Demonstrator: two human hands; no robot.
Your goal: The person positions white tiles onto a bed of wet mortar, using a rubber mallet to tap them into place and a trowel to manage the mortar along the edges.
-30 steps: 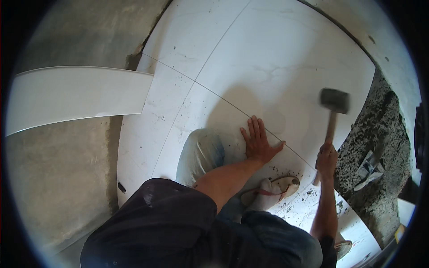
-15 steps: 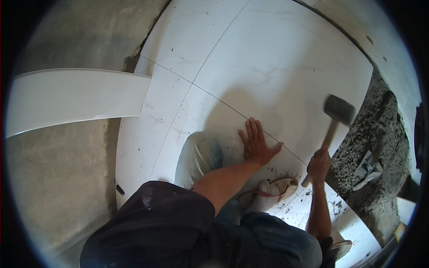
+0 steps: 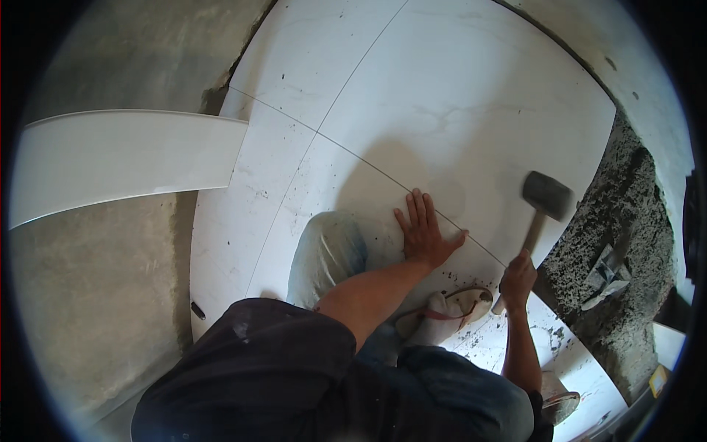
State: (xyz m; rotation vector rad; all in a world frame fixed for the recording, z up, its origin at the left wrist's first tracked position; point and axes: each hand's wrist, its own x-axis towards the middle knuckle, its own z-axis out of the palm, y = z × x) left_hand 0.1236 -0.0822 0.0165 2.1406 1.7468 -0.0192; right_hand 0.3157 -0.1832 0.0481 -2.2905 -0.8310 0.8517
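Note:
Large white floor tiles (image 3: pixel 456 81) with thin joints spread out beneath me. My left hand (image 3: pixel 425 234) lies flat with fingers spread, its fingertips across the joint between two tiles. Wrapped round the wooden handle of a rubber mallet (image 3: pixel 547 194) is my right hand (image 3: pixel 518 280). The dark mallet head is over the right part of the far tile; whether it touches the surface I cannot tell. My bent knee rests on the near tile, left of my left hand, and my sandalled foot (image 3: pixel 464 303) is between my two arms.
Grey mortar (image 3: pixel 589 258) fills a strip along the right, with a metal trowel (image 3: pixel 606 274) lying on it. A pale cut tile piece (image 3: pixel 132 158) reaches in from the left against a concrete wall (image 3: pixel 110 272). A small black object (image 3: pixel 197 311) and dark crumbs dot the tiles.
The mallet head has come down slightly and to the left, with my right hand moving a little left too. My left hand stays in place on the tiles.

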